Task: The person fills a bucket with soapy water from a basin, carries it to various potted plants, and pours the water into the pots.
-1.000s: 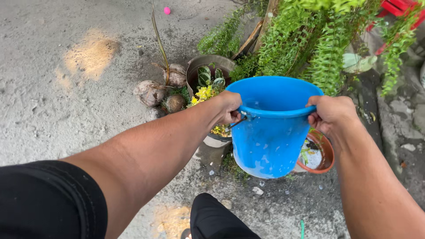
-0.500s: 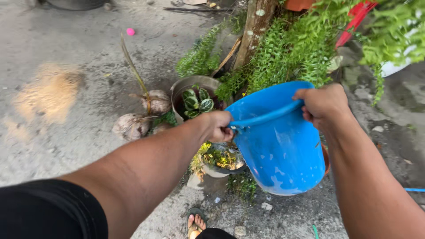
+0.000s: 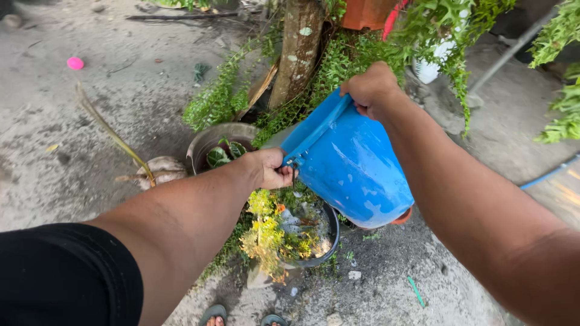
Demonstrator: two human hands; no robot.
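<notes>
Outdoor yard seen from above in soft daylight. The ground [image 3: 90, 151] is grey, rough concrete with scattered grit and small stones. A tree trunk [image 3: 297, 51] rises near the top centre, with green ferns [image 3: 220, 99] spilling around its base and more fern fronds [image 3: 565, 78] hanging at the right edge. A small pink ball [image 3: 75, 63] lies on the concrete at the upper left. Left of the trunk sits a sprouting coconut [image 3: 158, 170] with a long thin shoot. A grey metal pot [image 3: 212, 137] holds striped green leaves. Below it, a dark bowl-shaped pot [image 3: 314, 253] holds yellow-green plants. A white pot [image 3: 428, 69] hangs among the ferns, and a blue hose [image 3: 547, 175] crosses the ground at the right.
</notes>
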